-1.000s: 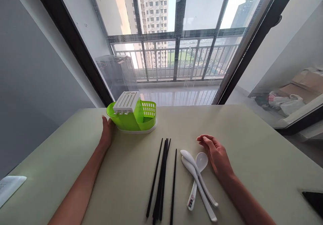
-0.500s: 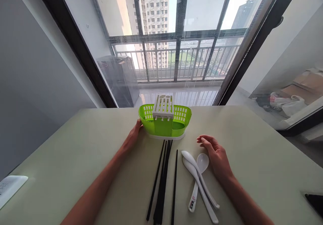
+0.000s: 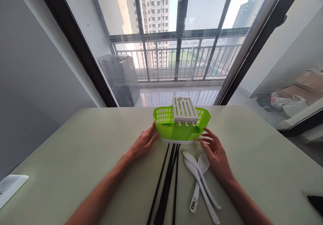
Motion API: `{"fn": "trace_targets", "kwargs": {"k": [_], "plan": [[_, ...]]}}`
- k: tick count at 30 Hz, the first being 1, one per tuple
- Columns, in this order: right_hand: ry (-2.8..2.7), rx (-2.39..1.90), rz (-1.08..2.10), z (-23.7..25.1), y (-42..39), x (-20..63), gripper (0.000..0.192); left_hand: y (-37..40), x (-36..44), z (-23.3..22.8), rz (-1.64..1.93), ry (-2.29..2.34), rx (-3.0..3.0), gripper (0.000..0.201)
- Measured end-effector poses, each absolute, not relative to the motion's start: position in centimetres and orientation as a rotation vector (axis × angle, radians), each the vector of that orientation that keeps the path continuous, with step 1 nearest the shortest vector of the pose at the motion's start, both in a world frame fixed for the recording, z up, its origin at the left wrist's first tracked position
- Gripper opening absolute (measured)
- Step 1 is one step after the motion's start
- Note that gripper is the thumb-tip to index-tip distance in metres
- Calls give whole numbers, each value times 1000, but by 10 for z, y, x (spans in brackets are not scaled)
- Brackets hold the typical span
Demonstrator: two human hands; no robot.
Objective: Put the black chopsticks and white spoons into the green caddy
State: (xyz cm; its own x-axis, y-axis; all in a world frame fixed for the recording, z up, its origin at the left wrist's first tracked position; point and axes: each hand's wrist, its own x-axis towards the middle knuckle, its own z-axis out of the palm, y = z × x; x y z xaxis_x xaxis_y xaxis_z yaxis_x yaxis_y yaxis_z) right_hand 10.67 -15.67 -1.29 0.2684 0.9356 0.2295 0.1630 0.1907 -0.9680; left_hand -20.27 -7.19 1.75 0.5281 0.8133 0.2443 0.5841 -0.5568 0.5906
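Observation:
A lime-green cutlery holder [image 3: 174, 130] with a white slotted top stands on the pale green table [image 3: 63, 157], near its far edge. My left hand [image 3: 142, 144] presses flat against the holder's left end. My right hand [image 3: 214, 152] touches its right end with spread fingers. Several black chopsticks [image 3: 166, 181] lie in a bundle just in front of the holder, between my forearms. Three white spoons [image 3: 199, 181] lie under and beside my right wrist.
A white flat object [image 3: 10, 186] lies at the table's left edge, and a dark phone-like object [image 3: 316, 203] at the right edge. Beyond the table a large window [image 3: 176, 33] faces a balcony railing. Bags and boxes [image 3: 290, 97] sit on the floor to the right.
My left hand has slid the green holder from the far left of the table rightward to the middle. My right hand has moved forward to touch its right end.

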Motion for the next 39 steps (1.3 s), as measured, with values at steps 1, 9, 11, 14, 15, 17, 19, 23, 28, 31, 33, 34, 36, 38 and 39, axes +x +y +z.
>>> {"fn": "trace_targets", "kwargs": {"k": [1,9,11,14,15,17,19,23,28,31,33,34,36,38,39], "plan": [[-1183,-1273,774,-14,-157,107,54,-72,-203,17,691,1147,2339,66],[-1137,-1328,740,-19,-155,109,58,-72,-205,15,682,1156,2401,65],[-1127,-1340,744,-20,-155,109,59,-72,-206,12,656,1186,2442,66],[-1129,-1343,740,-21,-155,107,61,-73,-206,8,585,1228,2515,71],[-1135,-1349,731,-20,-155,107,61,-73,-206,7,567,1233,2541,73],[-1147,-1372,701,-18,-157,105,60,-75,-205,7,547,1225,2591,73],[-1154,-1400,676,-16,-159,104,59,-77,-204,8,540,1211,2624,70],[-1155,-1445,642,-11,-161,102,59,-79,-202,10,543,1205,2642,62],[-1169,-1453,637,-11,-161,102,59,-79,-200,9,519,1255,2640,60],[-1179,-1444,624,-12,-161,102,60,-78,-200,7,535,1297,2632,60],[-1186,-1446,609,-11,-162,102,59,-78,-200,5,544,1329,2626,59],[-1188,-1451,599,-10,-162,102,59,-78,-199,5,544,1344,2625,59],[-1188,-1464,581,-9,-162,101,58,-79,-199,4,538,1367,2629,58],[-1184,-1468,569,-9,-162,101,58,-80,-198,3,538,1391,2630,58],[-1184,-1468,566,-9,-162,101,58,-80,-197,3,544,1406,2628,57]]}}
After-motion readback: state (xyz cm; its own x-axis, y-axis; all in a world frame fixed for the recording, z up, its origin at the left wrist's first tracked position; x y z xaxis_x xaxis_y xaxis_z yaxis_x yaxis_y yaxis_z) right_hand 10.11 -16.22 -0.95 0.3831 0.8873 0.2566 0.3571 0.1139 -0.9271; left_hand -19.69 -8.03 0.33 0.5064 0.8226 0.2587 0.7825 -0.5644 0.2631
